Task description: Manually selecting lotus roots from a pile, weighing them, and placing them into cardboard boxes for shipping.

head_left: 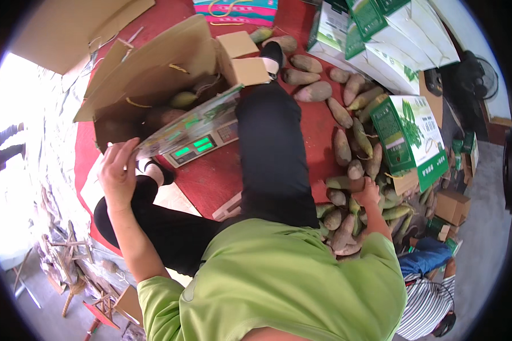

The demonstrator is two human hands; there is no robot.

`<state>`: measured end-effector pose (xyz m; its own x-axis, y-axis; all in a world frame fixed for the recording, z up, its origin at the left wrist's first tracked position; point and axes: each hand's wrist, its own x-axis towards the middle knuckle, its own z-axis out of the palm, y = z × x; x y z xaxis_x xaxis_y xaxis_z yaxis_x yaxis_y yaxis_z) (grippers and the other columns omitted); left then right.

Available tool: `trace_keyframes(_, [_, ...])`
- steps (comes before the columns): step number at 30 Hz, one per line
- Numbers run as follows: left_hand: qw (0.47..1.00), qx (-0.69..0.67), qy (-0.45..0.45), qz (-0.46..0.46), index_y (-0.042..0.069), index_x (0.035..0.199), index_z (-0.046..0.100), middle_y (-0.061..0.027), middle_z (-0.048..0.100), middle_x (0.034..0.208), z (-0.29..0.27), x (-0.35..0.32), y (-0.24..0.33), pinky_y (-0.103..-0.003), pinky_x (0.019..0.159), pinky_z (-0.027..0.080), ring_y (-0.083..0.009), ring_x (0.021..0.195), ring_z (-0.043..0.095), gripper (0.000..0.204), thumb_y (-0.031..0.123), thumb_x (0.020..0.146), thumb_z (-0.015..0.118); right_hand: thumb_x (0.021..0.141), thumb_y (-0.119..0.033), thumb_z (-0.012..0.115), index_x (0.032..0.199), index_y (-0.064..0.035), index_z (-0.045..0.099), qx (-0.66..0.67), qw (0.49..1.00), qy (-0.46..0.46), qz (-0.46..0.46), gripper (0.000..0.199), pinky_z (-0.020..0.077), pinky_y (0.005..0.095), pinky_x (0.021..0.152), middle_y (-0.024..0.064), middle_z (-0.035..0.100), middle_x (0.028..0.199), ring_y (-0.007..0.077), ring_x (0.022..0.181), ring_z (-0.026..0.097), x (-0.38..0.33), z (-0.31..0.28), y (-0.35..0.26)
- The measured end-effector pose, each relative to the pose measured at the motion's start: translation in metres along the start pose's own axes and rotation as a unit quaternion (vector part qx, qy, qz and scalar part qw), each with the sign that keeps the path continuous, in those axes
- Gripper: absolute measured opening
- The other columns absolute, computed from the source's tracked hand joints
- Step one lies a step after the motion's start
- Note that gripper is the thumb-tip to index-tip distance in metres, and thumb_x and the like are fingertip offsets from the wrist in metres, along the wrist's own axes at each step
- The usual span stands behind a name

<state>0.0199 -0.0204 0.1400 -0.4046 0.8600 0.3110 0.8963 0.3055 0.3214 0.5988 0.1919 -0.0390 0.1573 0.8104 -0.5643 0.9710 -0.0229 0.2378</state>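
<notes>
Roots (347,221) lie heaped at four o'clock on the red floor (216,176). Right hand (370,193) rests on the heap; whether it grips one, I cannot tell. Left hand (118,170), at nine o'clock, pinches the flap of the box (153,74) on the scale (202,145).

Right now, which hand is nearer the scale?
Left. The left hand grips the box flap beside the scale; the right hand is far off, on the tuber pile.

right hand (368,191) fingers buried among the brown tubers (342,219)
</notes>
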Motion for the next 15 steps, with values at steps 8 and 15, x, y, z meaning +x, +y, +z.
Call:
trace_keyframes(8, [0.999, 0.005, -0.026, 0.032, 0.007, 0.095, 0.068, -0.0069, 0.063, 0.088, -0.001, -0.006, -0.002, -0.036, 0.071, 0.051, -0.0260, 0.081, 0.062, 0.022, 0.001, 0.074, 0.061, 0.058, -0.012, 0.082, 0.129, -0.0007, 0.047, 0.299, 0.851, 0.216, -0.373, 0.080, 0.0429, 0.0365, 0.096, 0.0138, 0.058, 0.118, 0.0254, 0.109, 0.057, -0.007, -0.158, -0.145])
trace_keyframes(15, [0.998, 0.000, -0.023, 0.059, 0.005, 0.095, 0.068, -0.0067, 0.062, 0.089, -0.004, -0.006, -0.004, -0.036, 0.071, 0.051, -0.0248, 0.081, 0.062, 0.031, -0.001, 0.066, 0.059, 0.062, -0.016, 0.083, 0.134, -0.0063, 0.045, 0.295, 0.691, 0.214, -0.625, 0.082, 0.0425, 0.0365, 0.099, 0.0094, 0.057, 0.121, 0.0234, 0.122, 0.049, -0.101, -0.297, -0.301])
